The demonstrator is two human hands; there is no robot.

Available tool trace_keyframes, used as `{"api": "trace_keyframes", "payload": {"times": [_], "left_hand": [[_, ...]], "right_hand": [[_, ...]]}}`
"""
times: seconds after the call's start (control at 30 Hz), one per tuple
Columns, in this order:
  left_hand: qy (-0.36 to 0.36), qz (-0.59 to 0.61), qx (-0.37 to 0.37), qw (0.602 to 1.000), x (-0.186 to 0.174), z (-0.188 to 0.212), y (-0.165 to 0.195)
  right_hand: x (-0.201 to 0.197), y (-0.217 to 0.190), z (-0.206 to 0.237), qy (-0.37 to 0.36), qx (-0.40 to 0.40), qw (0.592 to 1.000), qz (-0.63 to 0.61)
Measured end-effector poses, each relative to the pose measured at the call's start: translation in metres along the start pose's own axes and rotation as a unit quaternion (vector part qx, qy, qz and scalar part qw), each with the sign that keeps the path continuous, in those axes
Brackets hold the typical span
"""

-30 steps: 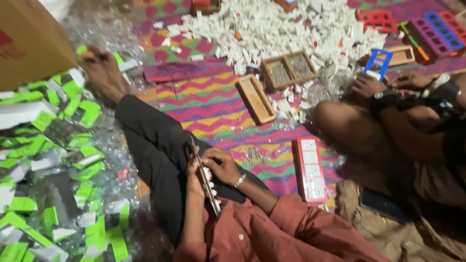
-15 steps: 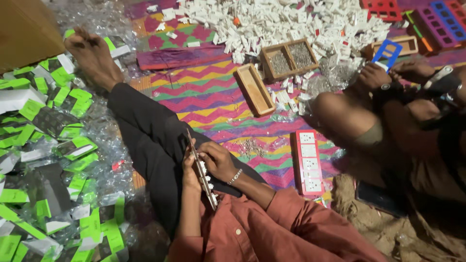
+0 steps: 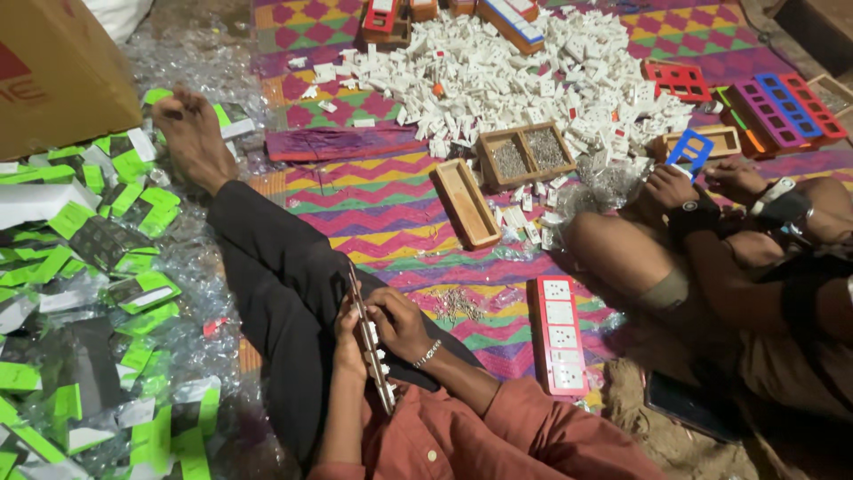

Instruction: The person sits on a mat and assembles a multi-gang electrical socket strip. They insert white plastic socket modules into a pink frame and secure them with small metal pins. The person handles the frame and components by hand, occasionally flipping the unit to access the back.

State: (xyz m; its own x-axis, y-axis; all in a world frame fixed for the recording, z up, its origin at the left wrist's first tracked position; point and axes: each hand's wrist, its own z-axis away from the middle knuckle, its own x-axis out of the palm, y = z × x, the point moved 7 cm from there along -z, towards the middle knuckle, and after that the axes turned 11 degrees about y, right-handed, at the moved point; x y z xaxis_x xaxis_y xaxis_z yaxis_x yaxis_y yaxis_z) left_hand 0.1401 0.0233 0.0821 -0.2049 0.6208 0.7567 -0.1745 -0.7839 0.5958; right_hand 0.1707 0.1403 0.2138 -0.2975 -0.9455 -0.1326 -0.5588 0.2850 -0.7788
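while the person sits with a black-trousered leg (image 3: 267, 276) stretched out across the zigzag-striped woven mat (image 3: 373, 209), both hands close around a long narrow strip panel with white switch modules (image 3: 370, 348), held on edge over the thigh. far to the left of that strip panel lie scattered green and white flat cardboard sleeves (image 3: 98, 267) on crinkled clear plastic, with a brown cardboard box (image 3: 53, 71) above them. the left hand (image 3: 348, 340) presses against the panel's left side, fingers wrapped about it; the right hand (image 3: 400, 322), with a thin metal bracelet at the wrist, grips it from the right, thumb on the modules. right of the panel lies a pink rectangular switch plate with white sockets (image 3: 557, 335). up and right of the panel sit an empty long wooden tray (image 3: 466, 203), a two-compartment wooden tray of small metal parts (image 3: 527, 154), and a heap of small white plastic switch pieces (image 3: 524, 76). farthest right, a co-worker's hands (image 3: 702, 182) hold a blue plastic frame (image 3: 689, 151).
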Motion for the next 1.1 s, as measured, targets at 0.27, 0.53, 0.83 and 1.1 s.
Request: {"api": "trace_keyframes", "payload": {"times": [0.27,0.53,0.83,1.1], "left_hand": [[0.028,-0.012,-0.015,0.999,0.002,-0.001,0.000],[0.027,-0.051,-0.007,0.998,-0.008,0.006,0.000],[0.037,-0.039,-0.009,0.999,-0.004,0.003,-0.001],[0.045,-0.031,-0.018,0.998,-0.001,0.006,-0.006]], "right_hand": [[0.001,0.016,0.001,-0.003,0.025,0.999,-0.028],[0.005,0.029,0.009,-0.001,0.085,0.995,-0.055],[0.011,0.043,0.011,-0.005,0.122,0.988,-0.091],[0.009,0.047,0.015,-0.017,0.124,0.987,-0.099]]}}
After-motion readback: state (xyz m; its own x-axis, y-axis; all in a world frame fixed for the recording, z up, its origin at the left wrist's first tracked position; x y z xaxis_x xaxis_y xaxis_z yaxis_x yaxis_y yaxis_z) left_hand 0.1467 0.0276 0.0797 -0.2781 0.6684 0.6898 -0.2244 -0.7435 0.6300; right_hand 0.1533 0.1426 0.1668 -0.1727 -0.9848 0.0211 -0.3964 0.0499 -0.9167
